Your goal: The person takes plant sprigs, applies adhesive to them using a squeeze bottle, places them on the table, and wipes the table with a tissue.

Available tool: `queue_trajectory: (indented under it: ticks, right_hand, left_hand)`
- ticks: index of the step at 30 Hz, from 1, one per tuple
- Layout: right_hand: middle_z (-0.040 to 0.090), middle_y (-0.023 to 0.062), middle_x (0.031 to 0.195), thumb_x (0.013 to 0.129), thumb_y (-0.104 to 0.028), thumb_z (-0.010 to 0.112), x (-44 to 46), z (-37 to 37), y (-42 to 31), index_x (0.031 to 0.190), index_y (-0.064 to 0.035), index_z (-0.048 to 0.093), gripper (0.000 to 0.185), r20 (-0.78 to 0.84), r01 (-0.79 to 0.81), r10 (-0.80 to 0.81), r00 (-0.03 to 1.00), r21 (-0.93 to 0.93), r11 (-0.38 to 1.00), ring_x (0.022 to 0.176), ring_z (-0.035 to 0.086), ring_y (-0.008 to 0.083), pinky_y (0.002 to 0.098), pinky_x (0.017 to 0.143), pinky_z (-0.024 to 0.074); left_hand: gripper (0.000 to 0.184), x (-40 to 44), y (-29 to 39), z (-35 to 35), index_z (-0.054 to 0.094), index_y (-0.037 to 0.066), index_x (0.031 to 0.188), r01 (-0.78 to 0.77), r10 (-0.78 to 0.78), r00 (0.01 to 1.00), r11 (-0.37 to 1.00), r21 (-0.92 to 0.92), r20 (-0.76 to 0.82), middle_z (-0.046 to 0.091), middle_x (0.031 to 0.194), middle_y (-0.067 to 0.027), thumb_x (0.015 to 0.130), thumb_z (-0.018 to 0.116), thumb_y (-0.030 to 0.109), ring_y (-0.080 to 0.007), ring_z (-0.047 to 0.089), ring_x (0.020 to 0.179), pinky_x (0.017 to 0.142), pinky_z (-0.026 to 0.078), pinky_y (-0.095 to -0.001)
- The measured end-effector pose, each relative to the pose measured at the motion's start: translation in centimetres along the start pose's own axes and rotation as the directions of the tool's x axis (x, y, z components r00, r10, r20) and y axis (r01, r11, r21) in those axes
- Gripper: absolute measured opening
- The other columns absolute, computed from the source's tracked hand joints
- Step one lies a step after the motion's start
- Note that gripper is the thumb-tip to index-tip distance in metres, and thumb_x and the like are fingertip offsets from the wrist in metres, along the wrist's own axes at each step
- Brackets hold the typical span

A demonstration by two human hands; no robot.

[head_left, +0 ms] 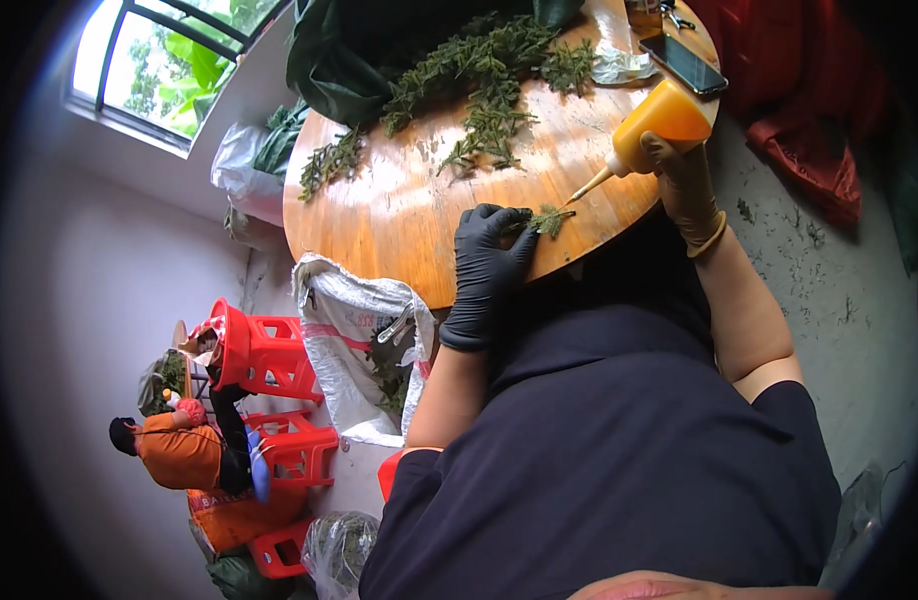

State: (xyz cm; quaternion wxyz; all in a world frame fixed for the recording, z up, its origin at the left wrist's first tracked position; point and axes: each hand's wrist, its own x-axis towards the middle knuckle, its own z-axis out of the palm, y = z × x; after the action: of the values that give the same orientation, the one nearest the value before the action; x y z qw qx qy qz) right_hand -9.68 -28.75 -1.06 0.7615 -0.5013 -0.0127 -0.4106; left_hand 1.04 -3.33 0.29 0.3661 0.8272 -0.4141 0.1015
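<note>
My left hand (487, 270), in a black glove, lies at the near edge of the round wooden table (379, 235). Its thumb and fingers pinch the end of a small green artificial-looking sprig (552, 220). My right hand (689, 195), wearing a tan glove, is wrapped round a squeeze bottle (667, 120) of orange-yellow colour. The bottle is tilted down to the left, and the tip of its long thin nozzle (589, 186) is at the sprig, touching or just above it. What the bottle contains cannot be made out.
Farther back on the table lies a pile of green sprigs (479, 75) by a dark green bag (329, 60). A phone (684, 63) rests at the right. A white woven sack (354, 340) hangs open below the edge. Red stools (279, 355) and another seated person (184, 450) are at left.
</note>
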Motion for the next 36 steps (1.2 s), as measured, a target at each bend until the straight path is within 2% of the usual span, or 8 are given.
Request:
queue_trajectory:
  ticks: [17, 22, 24, 28, 30, 32, 35, 36]
  right_hand:
    - [0.062, 0.0036, 0.102, 0.089, -0.023, 0.073, 0.5, -1.0, -0.9, 0.119, -0.0033, 0.056, 0.039, -0.031, 0.020, -0.022, 0.999, -0.054, 0.998, 0.093, 0.063, 0.0124, 0.0312, 0.083, 0.0532]
    - [0.062, 0.0071, 0.109, 0.090, -0.032, 0.074, 0.3, 0.2, -1.7, 0.126, -0.0058, 0.053, 0.050, -0.017, -0.072, 0.077, 0.997, 0.201, 0.977, 0.103, 0.066, 0.0186, 0.0429, 0.087, 0.0591]
    - [0.062, 0.0072, 0.111, 0.090, -0.034, 0.074, 0.3, -0.2, -1.3, 0.128, -0.0076, 0.051, 0.052, -0.016, -0.098, 0.105, 0.994, 0.245, 0.965, 0.105, 0.065, 0.0198, 0.0409, 0.089, 0.0569]
    - [0.062, 0.0083, 0.116, 0.089, -0.037, 0.075, 0.4, 0.0, -0.4, 0.131, -0.0094, 0.050, 0.056, -0.007, -0.139, 0.148, 0.989, 0.302, 0.943, 0.108, 0.063, 0.0215, 0.0403, 0.093, 0.0539]
    - [0.063, 0.0085, 0.116, 0.089, -0.038, 0.075, 0.3, 0.3, 0.1, 0.130, -0.0092, 0.050, 0.056, -0.004, -0.152, 0.161, 0.987, 0.319, 0.936, 0.108, 0.063, 0.0218, 0.0405, 0.093, 0.0536]
    - [0.063, 0.0087, 0.116, 0.089, -0.039, 0.074, 0.2, 0.5, 0.3, 0.130, -0.0090, 0.050, 0.057, 0.004, -0.162, 0.170, 0.985, 0.326, 0.931, 0.108, 0.064, 0.0221, 0.0407, 0.093, 0.0534]
    - [0.062, 0.0089, 0.115, 0.089, -0.039, 0.074, -0.1, 1.1, 0.1, 0.131, -0.0086, 0.049, 0.057, 0.039, -0.178, 0.174, 0.984, 0.294, 0.939, 0.108, 0.064, 0.0226, 0.0406, 0.092, 0.0533]
    - [0.062, 0.0089, 0.115, 0.089, -0.039, 0.074, -0.2, 1.2, -0.1, 0.131, -0.0086, 0.049, 0.057, 0.049, -0.177, 0.170, 0.984, 0.289, 0.941, 0.108, 0.064, 0.0226, 0.0406, 0.092, 0.0533]
  left_hand:
    - [0.017, 0.0, -0.4, 0.0, 0.075, 0.005, 0.092, -0.034, 0.034, 0.999, 0.999, 0.001, -0.008, 0.066, 0.092, -0.0147, 0.077, 0.077, 0.013, -0.0323, 0.061, 0.091, 0.081, 0.050, -0.0406]
    - [0.024, -1.3, 0.0, -4.5, 0.071, 0.001, 0.101, -0.019, -0.002, 0.992, 0.985, -0.170, -0.123, 0.065, 0.094, -0.0097, 0.078, 0.075, -0.004, -0.0269, 0.064, 0.095, 0.086, 0.050, -0.0363]
    - [0.024, -2.2, -1.9, -9.1, 0.072, 0.001, 0.106, -0.050, 0.047, 0.966, 0.999, -0.005, -0.254, 0.067, 0.097, -0.0075, 0.082, 0.076, -0.001, -0.0191, 0.064, 0.093, 0.085, 0.049, -0.0317]
    - [0.030, -5.4, -8.8, -18.4, 0.072, 0.003, 0.105, 0.105, -0.010, 0.909, 0.973, 0.207, -0.416, 0.067, 0.110, -0.0126, 0.076, 0.080, 0.002, -0.0279, 0.063, 0.101, 0.093, 0.049, -0.0381]
    - [0.043, -6.4, -7.4, -21.0, 0.072, 0.007, 0.111, 0.385, -0.296, 0.923, 0.716, 0.583, -0.247, 0.066, 0.111, -0.0169, 0.073, 0.084, 0.022, -0.0366, 0.059, 0.108, 0.097, 0.047, -0.0454]
    - [0.044, -6.0, -6.8, -21.1, 0.070, 0.007, 0.114, 0.421, -0.412, 0.894, 0.628, 0.654, -0.179, 0.065, 0.115, -0.0181, 0.075, 0.082, 0.021, -0.0376, 0.058, 0.110, 0.097, 0.046, -0.0443]
    - [0.045, -2.7, -4.5, -17.6, 0.068, 0.005, 0.120, 0.132, -0.072, 0.989, 0.808, 0.575, -0.126, 0.067, 0.116, -0.0195, 0.078, 0.080, 0.017, -0.0347, 0.064, 0.107, 0.097, 0.047, -0.0422]
    - [0.040, -0.7, -2.8, -16.2, 0.068, 0.006, 0.118, 0.144, -0.131, 0.989, 0.859, 0.490, -0.061, 0.065, 0.118, -0.0187, 0.080, 0.077, 0.016, -0.0341, 0.060, 0.113, 0.101, 0.045, -0.0411]
